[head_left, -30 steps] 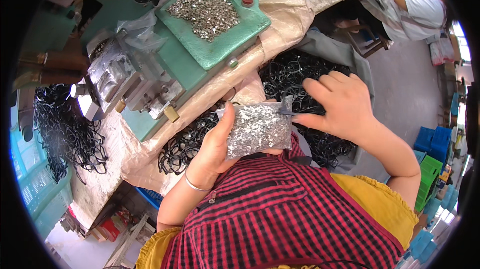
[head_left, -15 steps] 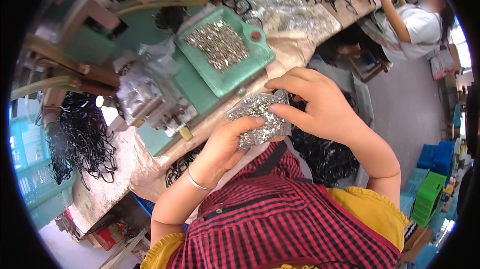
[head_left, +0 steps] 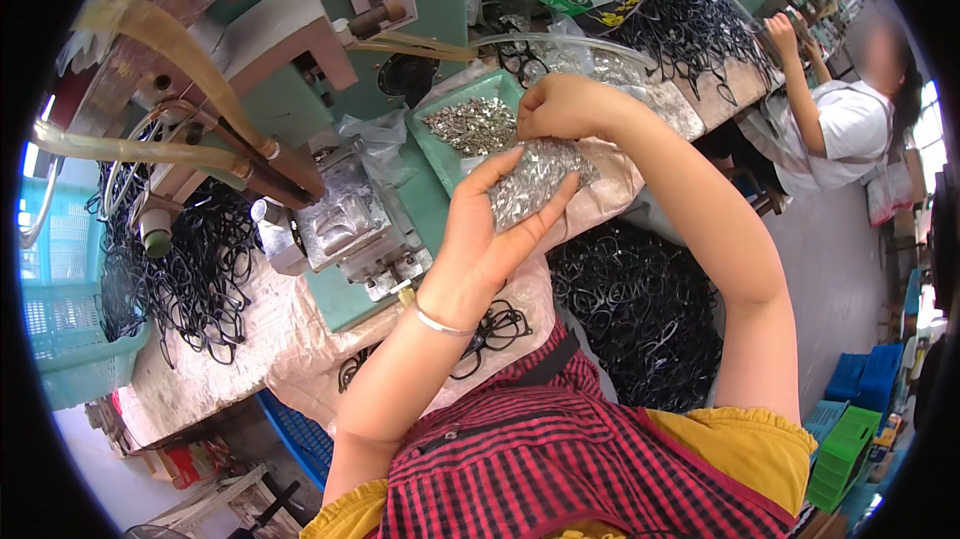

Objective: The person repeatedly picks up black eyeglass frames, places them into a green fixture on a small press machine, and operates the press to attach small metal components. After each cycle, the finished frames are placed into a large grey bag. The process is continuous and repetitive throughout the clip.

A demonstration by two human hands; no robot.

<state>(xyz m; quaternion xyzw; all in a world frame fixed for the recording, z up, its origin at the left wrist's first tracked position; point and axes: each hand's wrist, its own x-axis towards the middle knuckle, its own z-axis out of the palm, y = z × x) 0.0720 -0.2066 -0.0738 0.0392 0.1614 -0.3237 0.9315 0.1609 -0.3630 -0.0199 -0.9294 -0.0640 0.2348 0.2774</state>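
Note:
A clear plastic bag of small shiny metal pieces (head_left: 535, 185) is gripped in my left hand (head_left: 478, 229), its thumb and fingers wrapped round the sides. My right hand (head_left: 565, 111) is closed just above the bag's upper edge; its curled fingers hide what they hold, if anything. Beyond the bag lies a green tray (head_left: 432, 161) with a heap of similar metal pieces (head_left: 470, 126) in it. My right hand covers part of the tray's right side.
A machine with a metal fixture (head_left: 355, 224) and hoses stands at left. Black loop-shaped parts (head_left: 200, 279) hang beside it, with more in a pile (head_left: 640, 319) below the bench edge and at the far right. A co-worker (head_left: 840, 129) sits at right. Green crates (head_left: 850, 454) stand on the floor.
Both hands and the bag have moved forward and up toward the tray. My right hand has gone from spread fingers at the bag to a closed grip above it. The view has shifted.

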